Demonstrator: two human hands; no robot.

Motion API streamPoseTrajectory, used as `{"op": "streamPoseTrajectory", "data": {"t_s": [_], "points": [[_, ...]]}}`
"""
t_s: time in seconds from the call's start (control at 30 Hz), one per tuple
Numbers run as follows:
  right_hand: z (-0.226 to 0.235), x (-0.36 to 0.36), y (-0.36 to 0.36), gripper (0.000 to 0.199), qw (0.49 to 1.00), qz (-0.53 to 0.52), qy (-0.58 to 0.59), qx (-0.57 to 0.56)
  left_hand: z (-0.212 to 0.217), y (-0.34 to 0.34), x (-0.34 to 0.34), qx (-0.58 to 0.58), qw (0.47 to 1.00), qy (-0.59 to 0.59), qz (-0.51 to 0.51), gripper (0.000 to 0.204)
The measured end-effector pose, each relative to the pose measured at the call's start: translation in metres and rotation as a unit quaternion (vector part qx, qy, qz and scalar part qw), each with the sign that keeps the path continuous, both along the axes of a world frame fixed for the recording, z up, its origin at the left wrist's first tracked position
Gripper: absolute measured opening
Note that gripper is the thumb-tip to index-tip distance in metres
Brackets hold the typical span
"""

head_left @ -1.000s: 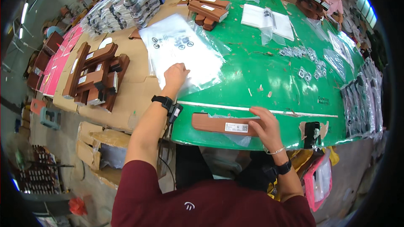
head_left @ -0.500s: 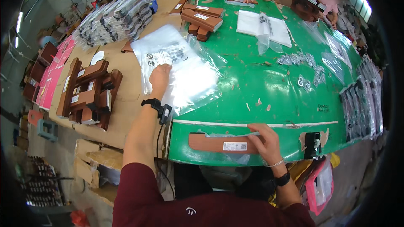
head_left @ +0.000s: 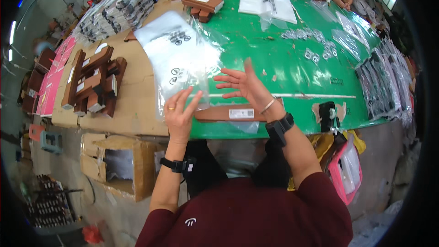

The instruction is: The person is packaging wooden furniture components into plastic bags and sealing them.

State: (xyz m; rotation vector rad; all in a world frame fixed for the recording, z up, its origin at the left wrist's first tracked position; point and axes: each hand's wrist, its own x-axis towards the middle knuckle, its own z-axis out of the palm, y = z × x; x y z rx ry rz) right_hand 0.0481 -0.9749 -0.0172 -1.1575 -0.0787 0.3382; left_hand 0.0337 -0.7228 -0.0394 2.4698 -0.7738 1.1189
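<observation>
In the head view, the left hand (head_left: 179,113) is over the near end of the clear bags (head_left: 171,48), its fingers parted and extended; whether they touch the plastic cannot be told. The right hand (head_left: 250,87) is open, fingers spread toward the left and thumb up, gripping nothing. Its wrist is above the right part of the brown board (head_left: 211,114), which lies along the near edge of the green table (head_left: 283,75), white label up, with a clear film (head_left: 248,126) beneath. Brown pieces (head_left: 94,87) are piled on the cardboard (head_left: 137,82) at left. A black device (head_left: 326,111) stands to the board's right.
</observation>
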Motion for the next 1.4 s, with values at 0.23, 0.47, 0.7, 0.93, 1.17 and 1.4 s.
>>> {"op": "streamPoseTrajectory", "data": {"t_s": [0.23,0.47,0.7,0.93,1.17,1.4], "points": [[-0.010,-0.026,0.009,0.089,0.986,-0.022,0.100,-0.133,-0.021,0.009,-0.057,0.100,0.986,0.072,-0.108,0.049],[-0.036,-0.054,-0.018,0.026,0.976,-0.060,0.052,-0.204,-0.033,0.021,-0.080,0.100,0.985,0.089,-0.110,0.046],[-0.035,-0.078,-0.019,0.023,0.970,-0.082,0.037,-0.225,-0.043,0.027,-0.086,0.072,0.985,0.116,-0.102,0.045],[-0.038,-0.082,-0.023,0.024,0.978,-0.075,0.031,-0.194,-0.047,0.035,-0.086,0.067,0.986,0.135,-0.070,0.050],[0.051,-0.071,0.018,0.034,0.991,-0.068,-0.087,0.079,-0.044,0.061,-0.039,-0.266,0.896,0.350,-0.056,0.037],[-0.006,-0.085,0.051,0.057,0.959,-0.200,-0.086,-0.180,0.083,0.075,-0.018,-0.695,0.438,0.432,-0.373,0.042]]}}
